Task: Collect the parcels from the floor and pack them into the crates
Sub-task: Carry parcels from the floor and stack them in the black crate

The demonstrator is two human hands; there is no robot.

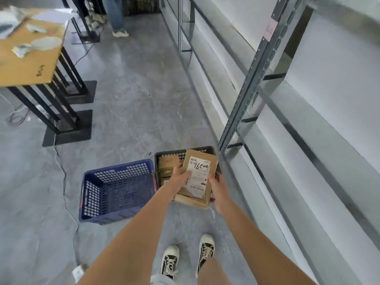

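Holding a stack of flat cardboard parcels (197, 177) between them, both hands reach out over the floor (133, 99). The left hand (179, 175) grasps the stack's left edge, thumb on the white label; the right hand (216, 189) grips the right edge, fingers curled under it. The stack hangs above the near rim of a black crate (207, 150), which already has brown parcels inside. A blue crate (117, 190) sits just beside it on the left, touching or nearly so. Metal shelving (257, 68) runs along the right. A desk (30, 64) with black legs stands well apart at upper left. Two sneakers (188, 257) show below.
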